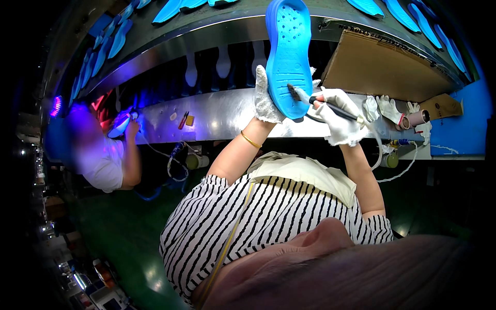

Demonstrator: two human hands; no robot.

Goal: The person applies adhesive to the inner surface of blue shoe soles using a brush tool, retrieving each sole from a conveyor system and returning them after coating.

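Note:
A bright blue shoe sole (287,57) stands tilted up in front of me, its inner face with holes and ridges turned toward me. White-gloved, my left hand (265,101) grips its left edge near the bottom; some of the fingers are hidden behind it. My right hand (342,120), also gloved, is closed around the black handle of a brush (305,95). The dark bristles touch the lower part of the sole, or nearly so. A pale hose (379,142) runs down beside the right wrist.
A metal worktable (206,111) spans the front, under a belt carrying several blue soles (366,6). At right are a cardboard box (382,62), spare gloves (388,108) and tape rolls (404,123). On the left, a co-worker (106,155) holds another sole (120,126).

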